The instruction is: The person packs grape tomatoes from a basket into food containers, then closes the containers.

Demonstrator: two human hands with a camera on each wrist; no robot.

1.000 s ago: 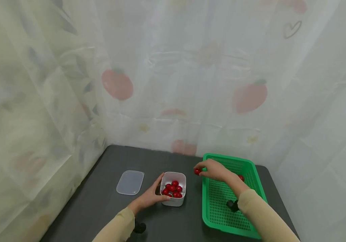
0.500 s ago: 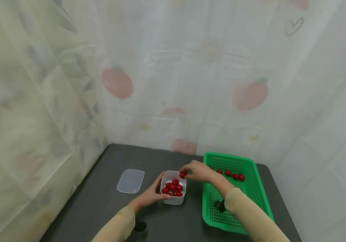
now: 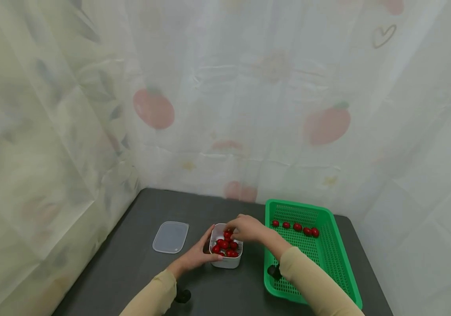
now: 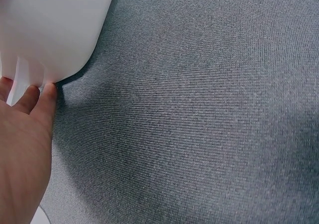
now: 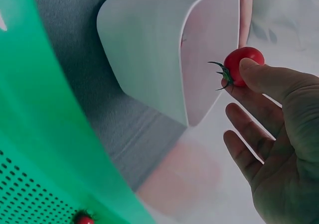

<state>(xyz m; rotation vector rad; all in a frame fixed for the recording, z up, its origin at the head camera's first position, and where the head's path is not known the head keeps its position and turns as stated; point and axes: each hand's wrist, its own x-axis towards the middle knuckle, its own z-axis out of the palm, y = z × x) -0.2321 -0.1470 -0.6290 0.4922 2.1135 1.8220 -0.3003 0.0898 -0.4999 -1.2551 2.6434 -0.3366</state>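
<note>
A white plastic container (image 3: 225, 263) stands mid-table with several red cherry tomatoes (image 3: 224, 245) inside. My left hand (image 3: 197, 256) holds it by the left side, thumb along the near rim; in the left wrist view, fingertips (image 4: 49, 90) touch its wall (image 4: 50, 40). Between thumb and index finger, my right hand (image 5: 279, 114) pinches a cherry tomato (image 5: 252, 53) with green sepals. That tomato is right at the container's opening in the right wrist view. From the head, the right hand (image 3: 247, 228) is over the container's far right rim.
A green perforated basket (image 3: 328, 254) stands right of the container, with several cherry tomatoes (image 3: 297, 227) along its far side. To the left, a translucent lid (image 3: 170, 237) lies flat on the dark table (image 3: 130, 267). Printed curtains (image 3: 229, 96) hang behind and on both sides.
My right hand has carried the cherry tomato leftward from above the basket's left edge to the container, lowering toward its opening. The left hand still holds the container in place.
</note>
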